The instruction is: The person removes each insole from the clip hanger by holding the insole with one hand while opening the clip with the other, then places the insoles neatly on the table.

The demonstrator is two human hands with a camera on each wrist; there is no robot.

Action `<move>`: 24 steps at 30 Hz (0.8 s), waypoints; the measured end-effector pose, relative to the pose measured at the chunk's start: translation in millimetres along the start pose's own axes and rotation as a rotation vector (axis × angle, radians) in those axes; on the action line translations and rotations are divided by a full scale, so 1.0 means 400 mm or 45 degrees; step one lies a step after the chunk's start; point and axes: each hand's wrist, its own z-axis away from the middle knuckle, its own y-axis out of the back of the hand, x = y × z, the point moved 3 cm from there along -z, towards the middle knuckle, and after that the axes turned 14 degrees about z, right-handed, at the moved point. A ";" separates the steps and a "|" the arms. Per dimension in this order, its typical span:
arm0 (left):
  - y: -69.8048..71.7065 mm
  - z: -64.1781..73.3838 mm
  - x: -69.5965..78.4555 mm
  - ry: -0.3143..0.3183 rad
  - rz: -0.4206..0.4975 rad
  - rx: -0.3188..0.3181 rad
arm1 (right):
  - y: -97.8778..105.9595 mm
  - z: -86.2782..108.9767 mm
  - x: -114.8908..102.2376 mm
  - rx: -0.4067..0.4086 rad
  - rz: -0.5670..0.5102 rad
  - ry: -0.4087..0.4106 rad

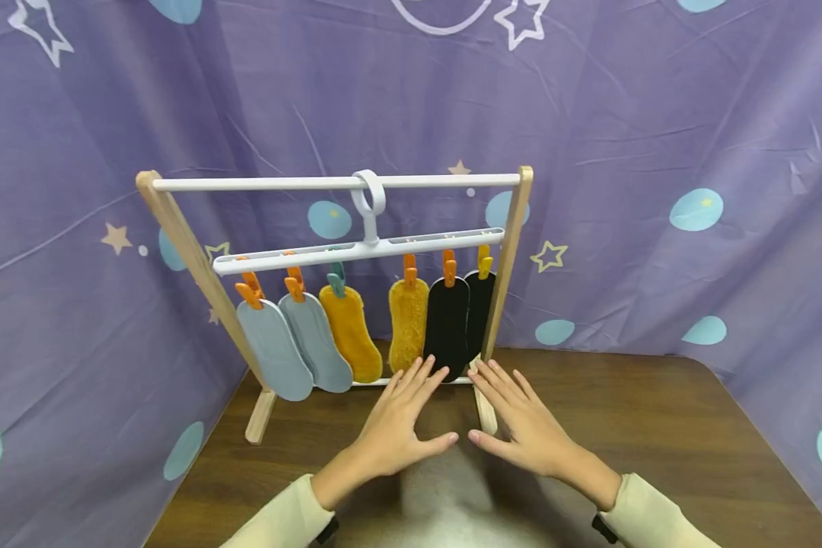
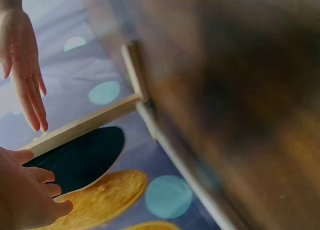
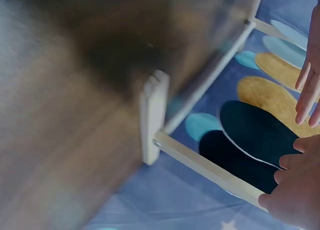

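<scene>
- Front black insole (image 1: 447, 323): hanging from an orange clip (image 1: 450, 268) toward the right end of the white hanger (image 1: 301, 257), long axis near vertical, toe-to-heel up and down.
- Key relation: just beyond and slightly right of the left hand (image 1: 392, 430), up and left of the right hand (image 1: 533, 432). Left hand nearer; contact with fingertips, cannot tell.
- Left fingers: straight, spread, nothing held. Right fingers: extended, slightly parted, also holding nothing.
- Second black insole (image 1: 478, 308): on a yellow clip (image 1: 485, 262), partly behind the front one.
- In the way: right upright (image 1: 511, 247), crossing in front of that second insole's edge.
- Leftward: fuzzy yellow insole (image 1: 407, 320), bottom end partly hidden by left fingers; then orange-yellow insole (image 1: 352, 335), two grey insoles (image 1: 274, 350).
- All inside a wood-and-white rack (image 1: 246, 184), on the brown counter (image 1: 657, 426); purple curtain (image 1: 610, 190) behind.
</scene>
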 end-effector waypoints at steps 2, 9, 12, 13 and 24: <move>0.019 -0.010 0.009 -0.013 0.007 0.043 | 0.019 -0.013 -0.002 0.014 -0.012 0.001; 0.104 -0.049 0.055 -0.074 0.055 0.198 | 0.098 -0.063 -0.006 0.077 -0.056 -0.028; 0.147 -0.063 0.078 -0.107 0.084 0.283 | 0.132 -0.085 -0.006 0.134 -0.084 -0.048; 0.161 -0.067 0.086 -0.121 0.094 0.316 | 0.142 -0.092 -0.005 0.161 -0.087 -0.054; 0.331 -0.124 0.165 -0.202 0.253 0.750 | 0.239 -0.172 -0.008 0.479 -0.197 -0.166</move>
